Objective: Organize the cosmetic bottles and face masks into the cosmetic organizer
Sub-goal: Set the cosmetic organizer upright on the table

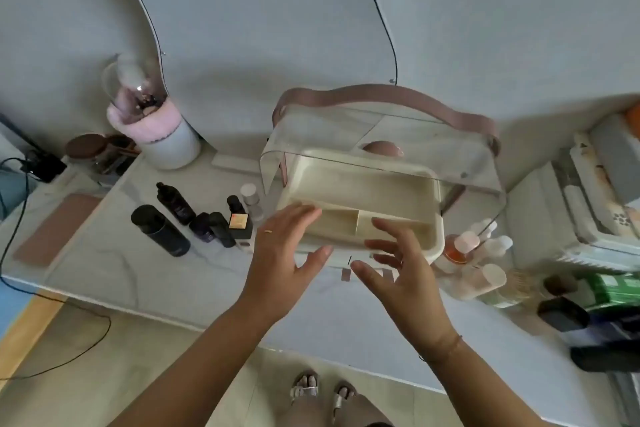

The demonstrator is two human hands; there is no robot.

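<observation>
Both forearms are reaching forward from the lower edge of the view. Left hand (280, 263) is hovering with fingers spread wide, holding nothing, its fingertips overlapping the front left corner of the organizer (363, 198). Right hand (401, 274) is also hovering with fingers splayed and nothing in it, just in front of the organizer's front rim. Whether either hand is touching the rim cannot be told.

Organizer is sitting at the middle of the table (121, 267), its clear lid (450, 156) standing raised above the cream tray, with a pink handle (381, 95) arching behind. Front compartments of the tray are showing bare.

Dark bottles (180, 218) are standing and lying in a cluster on the table to the left of the organizer. Pale bottles (474, 260) are lying grouped just beside its right front corner. Packets, possibly face masks (588, 198), are stacking at the far right; detail is too blurred to confirm.
</observation>
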